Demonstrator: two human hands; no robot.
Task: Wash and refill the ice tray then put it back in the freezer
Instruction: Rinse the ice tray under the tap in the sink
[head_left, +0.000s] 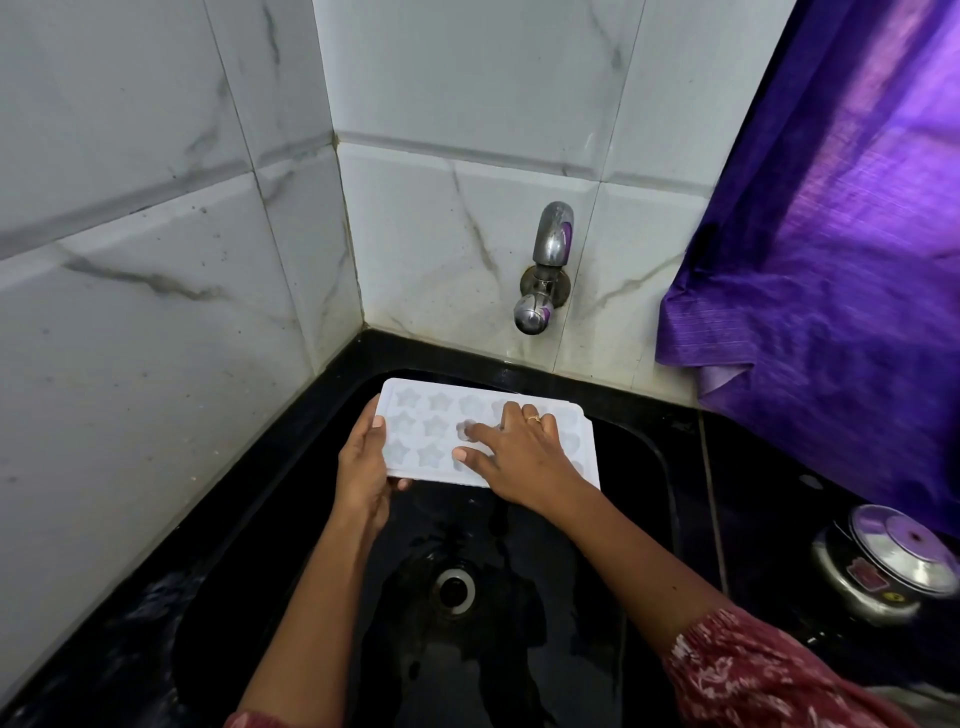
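One head-worn camera looks forward and steeply down, close above the glossy black stone sink (571, 649), facing the chrome wall tap (545, 270) and white marble-tiled corner (353, 234) behind that sink.

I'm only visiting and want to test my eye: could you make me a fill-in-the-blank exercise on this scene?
The ice tray has ___-shaped moulds.
The left hand grips it over a sink coloured ___.
The curtain beside the tap is ___.
The right hand, resting on the tray, wears a ___.
Missing words: star; black; purple; ring.
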